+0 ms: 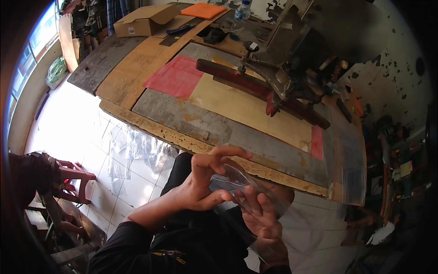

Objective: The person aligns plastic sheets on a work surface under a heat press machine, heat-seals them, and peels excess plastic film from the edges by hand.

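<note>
In front of my lap, my left hand has its fingers curled at the upper edge of a clear plastic sheet. Its thumb and forefinger stand somewhat apart around the film. My right hand is lower and to the right, palm turned up and fingers bent against the same film. I see that hand partly through the plastic, and cannot tell whether the film is a single layer or a bag. Both hands are just off the table's front edge.
A worn table carries a press with a dark red bar over yellow sheeting. Clear sheets hang at the right corner. A cardboard box stands at the back left. Plastic pieces and a red stool are left.
</note>
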Tool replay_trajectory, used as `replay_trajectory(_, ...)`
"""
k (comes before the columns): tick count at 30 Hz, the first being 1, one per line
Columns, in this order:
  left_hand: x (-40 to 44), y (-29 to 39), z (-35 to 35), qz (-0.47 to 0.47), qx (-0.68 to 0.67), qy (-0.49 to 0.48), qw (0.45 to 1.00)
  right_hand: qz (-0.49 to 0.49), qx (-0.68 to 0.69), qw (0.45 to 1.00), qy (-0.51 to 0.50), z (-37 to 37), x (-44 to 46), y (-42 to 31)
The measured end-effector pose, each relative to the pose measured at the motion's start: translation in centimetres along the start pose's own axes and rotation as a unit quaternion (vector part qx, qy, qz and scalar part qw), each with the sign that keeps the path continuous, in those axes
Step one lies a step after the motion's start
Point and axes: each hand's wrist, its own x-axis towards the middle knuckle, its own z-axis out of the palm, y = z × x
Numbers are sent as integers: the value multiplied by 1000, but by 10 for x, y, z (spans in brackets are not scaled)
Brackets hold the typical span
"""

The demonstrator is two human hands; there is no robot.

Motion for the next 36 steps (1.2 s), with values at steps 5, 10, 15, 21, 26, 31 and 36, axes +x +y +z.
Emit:
replay_trajectory(5,15,17,-11,-31,115,-100,988,33,-40,998,-30,-11,8,-13)
replay_trajectory(10,15,19,-10,-106,94,-125,982,-39,-11,996,-76,-24,12,-3)
replay_trajectory(15,11,16,-15,-103,145,-150,973,-41,81,995,-41,-22,4,6)
replay_trajectory(21,11,7,-17,-104,202,-176,958,-34,164,985,48,-12,5,7)
replay_trajectory(26,14,16,-11,-116,189,-191,956,-73,255,961,73,-18,2,18)
replay_trajectory(31,20,15,-11,-61,209,-177,960,-66,118,989,53,-29,1,12)
replay_trajectory(36,23,11,-8,-35,130,-128,983,-91,56,994,18,-34,-1,12)
